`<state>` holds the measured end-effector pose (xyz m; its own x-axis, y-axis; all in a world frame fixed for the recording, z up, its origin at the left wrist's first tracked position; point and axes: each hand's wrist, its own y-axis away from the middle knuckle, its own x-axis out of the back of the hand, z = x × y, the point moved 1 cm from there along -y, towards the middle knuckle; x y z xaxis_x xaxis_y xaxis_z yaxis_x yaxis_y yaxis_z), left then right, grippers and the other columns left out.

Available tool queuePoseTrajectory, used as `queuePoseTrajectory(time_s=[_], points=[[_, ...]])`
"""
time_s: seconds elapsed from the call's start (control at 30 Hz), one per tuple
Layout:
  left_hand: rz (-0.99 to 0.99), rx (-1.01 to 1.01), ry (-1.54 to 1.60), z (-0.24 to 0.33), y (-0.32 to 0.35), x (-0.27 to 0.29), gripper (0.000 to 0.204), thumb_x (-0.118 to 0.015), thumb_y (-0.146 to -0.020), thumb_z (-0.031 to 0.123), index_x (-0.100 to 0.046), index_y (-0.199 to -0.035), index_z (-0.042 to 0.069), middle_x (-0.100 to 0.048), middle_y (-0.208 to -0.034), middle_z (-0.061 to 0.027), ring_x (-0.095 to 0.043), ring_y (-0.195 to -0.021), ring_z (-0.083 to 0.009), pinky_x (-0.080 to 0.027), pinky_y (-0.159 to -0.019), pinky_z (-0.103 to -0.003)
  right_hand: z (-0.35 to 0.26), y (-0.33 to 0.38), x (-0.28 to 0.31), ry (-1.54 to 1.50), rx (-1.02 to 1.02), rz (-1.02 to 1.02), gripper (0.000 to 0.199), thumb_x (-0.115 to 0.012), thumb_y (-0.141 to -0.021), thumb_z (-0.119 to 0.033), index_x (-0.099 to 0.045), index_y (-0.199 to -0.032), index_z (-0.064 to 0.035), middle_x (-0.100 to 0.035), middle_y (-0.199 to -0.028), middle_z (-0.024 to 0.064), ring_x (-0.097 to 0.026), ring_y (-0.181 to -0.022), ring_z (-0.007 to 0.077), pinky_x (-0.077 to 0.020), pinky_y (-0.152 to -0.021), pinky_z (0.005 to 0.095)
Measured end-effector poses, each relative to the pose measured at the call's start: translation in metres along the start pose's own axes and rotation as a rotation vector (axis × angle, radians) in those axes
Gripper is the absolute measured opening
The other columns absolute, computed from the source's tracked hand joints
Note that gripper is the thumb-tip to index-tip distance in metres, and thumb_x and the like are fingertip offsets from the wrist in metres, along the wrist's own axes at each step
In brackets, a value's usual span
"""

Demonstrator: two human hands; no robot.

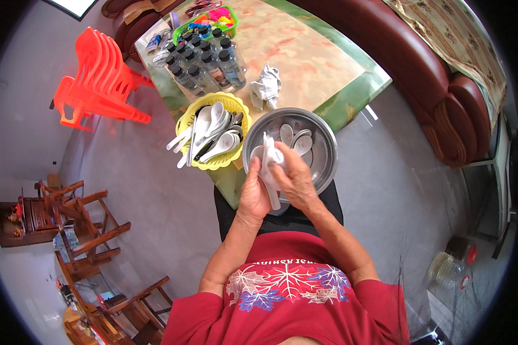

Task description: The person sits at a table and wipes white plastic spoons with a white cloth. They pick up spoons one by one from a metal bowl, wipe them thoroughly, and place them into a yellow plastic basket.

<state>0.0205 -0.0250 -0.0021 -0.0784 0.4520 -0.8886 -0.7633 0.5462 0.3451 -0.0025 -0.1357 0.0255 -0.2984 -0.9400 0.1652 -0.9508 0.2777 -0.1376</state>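
Both hands, left hand point(254, 195) and right hand point(293, 179), grip a white spoon point(269, 167) wrapped in cloth above a steel bowl point(322, 150), beside a yellow basket point(185, 123) on the bench point(305, 57).

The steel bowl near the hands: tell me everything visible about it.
The steel bowl is round, shiny grey metal with a broad rim, sitting upright at the near corner of the marbled table, beside the yellow basket of spoons. A few white spoons lie inside. The left hand and right hand overlap its near rim, working a white spoon with a cloth.
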Motion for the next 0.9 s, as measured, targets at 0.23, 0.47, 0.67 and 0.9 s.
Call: queuePoseTrajectory(time_s=[0.23, 0.47, 0.67, 0.9], points=[[0.116, -0.122, -0.053, -0.006, -0.004, 0.016, 0.034, -0.039, -0.097, 0.033, -0.046, -0.126, 0.016, -0.05, -0.129, -0.0089, -0.05, -0.112, -0.0253, -0.04, -0.097, -0.041, 0.009, 0.022, -0.016, -0.006, -0.169, -0.08, 0.03, -0.056, -0.08, -0.016, -0.053, -0.106, -0.0011, -0.058, -0.089, 0.0209, -0.057, -0.086, 0.0405, -0.0429, -0.079, 0.0445], [0.143, -0.163, -0.081, -0.006, -0.009, 0.028, 0.033, -0.047, -0.093, 0.037, -0.047, -0.119, 0.017, -0.056, -0.115, -0.0075, -0.054, -0.102, -0.0257, -0.048, -0.083, -0.045, 0.018, 0.06, -0.011, 0.139, -0.055, -0.131, 0.023, -0.058, -0.081, -0.011, -0.054, -0.102, -0.0017, -0.053, -0.086, 0.0164, -0.054, -0.078, 0.0349, -0.0429, -0.07, 0.0408], [-0.005, 0.004, 0.069, -0.003, -0.007, 0.037, 0.036, -0.043, -0.094, 0.042, -0.053, -0.114, 0.015, -0.057, -0.114, -0.0073, -0.051, -0.109, -0.0254, -0.046, -0.088, -0.046, 0.005, 0.062, -0.011, 0.168, 0.124, -0.122, 0.037, -0.056, -0.077, 0.0, -0.049, -0.113, -0.0034, -0.052, -0.096, 0.0178, -0.052, -0.087, 0.0348, -0.042, -0.075, 0.0404], [-0.187, 0.026, 0.016, -0.008, 0.003, 0.006, 0.042, -0.04, -0.095, 0.043, -0.047, -0.126, 0.016, -0.05, -0.126, -0.0083, -0.046, -0.118, -0.0256, -0.041, -0.097, -0.043, -0.007, 0.023, -0.027, 0.194, 0.161, 0.003, 0.04, -0.056, -0.076, 0.0, -0.047, -0.116, -0.0012, -0.051, -0.102, 0.0184, -0.05, -0.095, 0.035, -0.0392, -0.085, 0.0394]])
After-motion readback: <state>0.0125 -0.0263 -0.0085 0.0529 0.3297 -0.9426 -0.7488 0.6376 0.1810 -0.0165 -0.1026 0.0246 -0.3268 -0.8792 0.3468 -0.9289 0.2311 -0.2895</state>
